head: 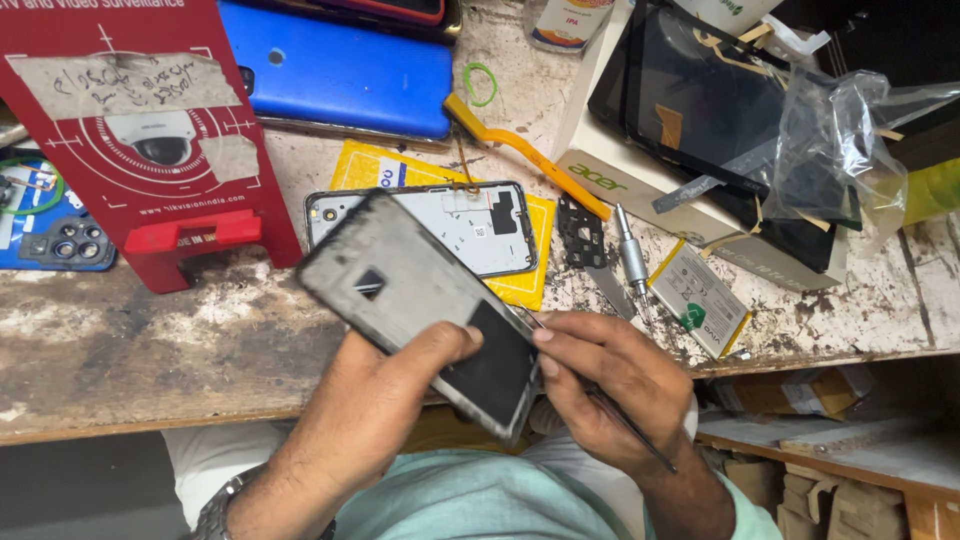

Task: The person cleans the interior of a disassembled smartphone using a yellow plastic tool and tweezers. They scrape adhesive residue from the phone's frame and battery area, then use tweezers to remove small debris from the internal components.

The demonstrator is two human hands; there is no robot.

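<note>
Two hands are working over the bench [120, 360]: our left hand [365, 400] is gripping a phone frame [420, 310], thumb across it, tilted above the edge, while our right hand [610, 385] is pinching thin tweezers [625, 425] against the frame's side, near a battery [700, 300]

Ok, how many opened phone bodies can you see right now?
2. One phone frame is held in the left hand, with the right hand working a thin tool at its edge. The other lies on the yellow pad behind it. More may be hidden.
</note>
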